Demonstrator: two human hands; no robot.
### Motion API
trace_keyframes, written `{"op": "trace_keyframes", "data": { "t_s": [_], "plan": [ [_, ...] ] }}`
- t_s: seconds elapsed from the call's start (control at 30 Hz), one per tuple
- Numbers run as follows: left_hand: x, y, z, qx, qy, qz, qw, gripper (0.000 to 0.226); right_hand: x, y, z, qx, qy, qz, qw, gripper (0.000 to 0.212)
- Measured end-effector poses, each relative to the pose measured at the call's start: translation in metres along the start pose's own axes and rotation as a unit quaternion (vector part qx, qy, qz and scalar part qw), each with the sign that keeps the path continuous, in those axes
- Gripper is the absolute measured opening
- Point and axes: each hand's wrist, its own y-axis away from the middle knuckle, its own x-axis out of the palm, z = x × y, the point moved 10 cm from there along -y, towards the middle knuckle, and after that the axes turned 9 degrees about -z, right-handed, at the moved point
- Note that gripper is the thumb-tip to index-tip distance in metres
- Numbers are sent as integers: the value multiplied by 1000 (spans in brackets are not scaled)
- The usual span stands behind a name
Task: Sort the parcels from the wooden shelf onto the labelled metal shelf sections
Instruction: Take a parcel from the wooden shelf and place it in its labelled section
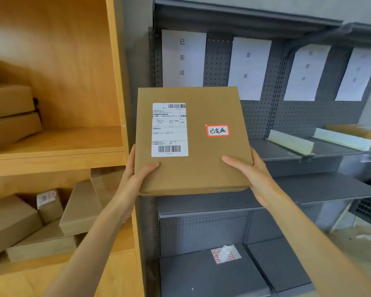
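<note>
1. Two hands hold one flat cardboard parcel (193, 140) in the air, in front of the grey metal shelf (321, 187) and just right of the wooden shelf (118, 82).
2. My left hand (135, 174) grips the parcel's lower left corner: thumb curled over the top face, fingers underneath and out of sight.
3. My right hand (253, 174) grips the lower right corner the same way, thumb lying across the top face.
4. The parcel is tilted, its far edge raised towards the pegboard back panel. Its top face carries a white shipping label (169, 129) with barcodes on the left and a small red-bordered sticker (217, 130) with handwritten characters on the right.
5. Four white paper signs hang on the pegboard. The leftmost sign (182, 57) sits directly behind the parcel's far edge; its printed characters appear to match those on the sticker. The two signs furthest right are too blurred to read.
6. White dividers (291, 141) split the upper metal shelf into sections; a brown parcel (356, 131) lies in a section at far right.
7. More cardboard parcels (11, 116) are stacked on the wooden shelf's upper level, and several others (79, 209) lie on its lower level, some leaning.
8. A red-and-white tissue pack (225, 255) sits on the lowest metal shelf.
</note>
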Motion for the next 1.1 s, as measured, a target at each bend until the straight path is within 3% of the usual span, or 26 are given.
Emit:
{"op": "trace_keyframes", "data": {
  "t_s": [0.37, 0.77, 1.0, 1.1],
  "plan": [
    [54, -116, 16, -3, -1, -25, 1000, 80, -1, -134, -26, 16, -26, 14, 999, 65],
    [89, -280, -5, 18, 1, -37, 999, 67, 55, -312, 12, -22, -25, 38, 999, 41],
    [83, -321, 20, -33, -19, -90, 995, 51, 75, -361, -15, 36, -28, 41, 998, 74],
    [79, -331, 30, -56, -30, -113, 992, 49, 78, -370, -26, 60, -23, 28, 998, 77]
  ]
}}
